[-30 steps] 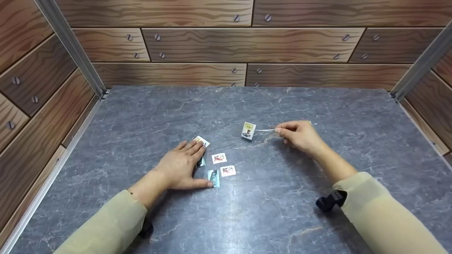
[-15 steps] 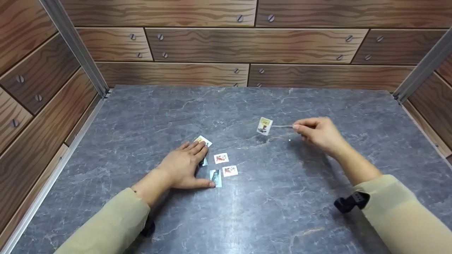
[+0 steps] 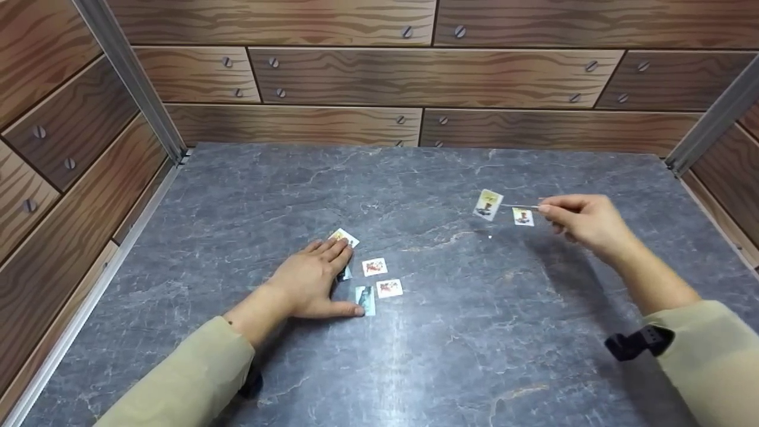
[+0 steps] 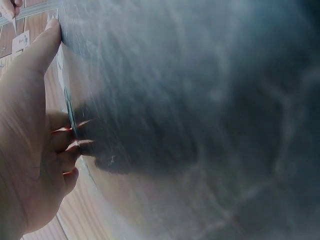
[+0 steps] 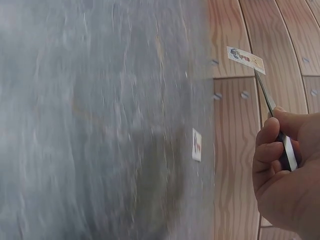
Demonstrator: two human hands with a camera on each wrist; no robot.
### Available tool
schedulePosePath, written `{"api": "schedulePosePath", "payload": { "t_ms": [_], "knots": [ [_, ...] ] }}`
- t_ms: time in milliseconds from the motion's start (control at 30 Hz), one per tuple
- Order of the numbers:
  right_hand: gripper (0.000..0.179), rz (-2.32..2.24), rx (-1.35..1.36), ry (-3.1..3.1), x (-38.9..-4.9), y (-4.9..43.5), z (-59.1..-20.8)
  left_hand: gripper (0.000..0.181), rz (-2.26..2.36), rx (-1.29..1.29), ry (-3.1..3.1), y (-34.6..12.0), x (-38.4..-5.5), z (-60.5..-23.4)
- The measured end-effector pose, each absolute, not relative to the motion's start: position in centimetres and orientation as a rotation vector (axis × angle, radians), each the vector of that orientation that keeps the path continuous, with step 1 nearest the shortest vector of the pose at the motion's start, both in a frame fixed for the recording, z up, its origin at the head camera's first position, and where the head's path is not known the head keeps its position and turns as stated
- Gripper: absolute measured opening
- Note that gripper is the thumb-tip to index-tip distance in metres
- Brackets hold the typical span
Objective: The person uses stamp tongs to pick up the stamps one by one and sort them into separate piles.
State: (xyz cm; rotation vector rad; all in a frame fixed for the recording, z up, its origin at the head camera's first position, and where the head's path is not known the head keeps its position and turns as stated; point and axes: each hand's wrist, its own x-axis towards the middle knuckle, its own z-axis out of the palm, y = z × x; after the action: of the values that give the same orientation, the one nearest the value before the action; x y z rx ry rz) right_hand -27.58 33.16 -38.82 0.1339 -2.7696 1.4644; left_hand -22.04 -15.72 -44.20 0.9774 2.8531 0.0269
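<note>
My right hand pinches a pair of tweezers between thumb and fingers. At their tips hangs a small stamp with a yellow-green top and a dark and red figure, raised over the table. A similar stamp lies on the table just below the tweezers in the head view. My left hand rests palm down with fingers spread. Its fingertips partly cover a yellow-and-white stamp and a teal one, while the thumb touches the edge of another teal stamp.
Two white stamps with red pictures, an upper one and a lower one, lie right of my left hand. A tiny white speck sits on the grey marbled table. Wood-patterned walls stand behind and at the sides.
My right hand has moved to the right, carrying the stamp in the tweezers. The stamp on the right, earlier hidden by that hand, now shows. My left hand stays in place.
</note>
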Motion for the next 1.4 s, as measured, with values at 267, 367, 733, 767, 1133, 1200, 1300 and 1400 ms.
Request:
{"api": "schedulePosePath", "payload": {
  "t_ms": [267,367,733,767,1133,1200,1300,1400],
  "knots": [
    [0.012,1.499,0.095,-2.72,-27.3,35.8,-38.5,0.121,0.04,0.98,2.852,-15.7,-22.1,-44.3],
    [0.012,1.529,0.07,-2.705,-27.3,36.5,-38.6,0.121,0.034,0.975,2.854,-15.7,-22.1,-44.4],
    [0.019,1.541,0.004,-2.693,-27.2,38.5,-38.7,0.121,0.028,0.991,2.862,-15.8,-22.1,-44.5],
    [0.02,1.544,0.0,-2.693,-27.2,38.6,-38.7,0.121,0.027,0.994,2.864,-15.8,-22.1,-44.5],
    [0.013,1.493,-0.034,-2.736,-27.3,40.5,-39.4,0.121,0.028,0.978,2.852,-15.8,-22.1,-44.4],
    [0.013,1.495,-0.052,-2.745,-27.3,40.6,-39.5,0.121,0.028,0.973,2.85,-15.8,-22.1,-44.4],
    [0.014,1.489,-0.058,-2.754,-27.4,40.8,-39.6,0.121,0.027,0.974,2.853,-15.8,-22.1,-44.4],
    [0.015,1.49,-0.062,-2.759,-27.5,40.9,-39.7,0.121,0.026,0.979,2.856,-15.8,-22.1,-44.4]
  ]
}}
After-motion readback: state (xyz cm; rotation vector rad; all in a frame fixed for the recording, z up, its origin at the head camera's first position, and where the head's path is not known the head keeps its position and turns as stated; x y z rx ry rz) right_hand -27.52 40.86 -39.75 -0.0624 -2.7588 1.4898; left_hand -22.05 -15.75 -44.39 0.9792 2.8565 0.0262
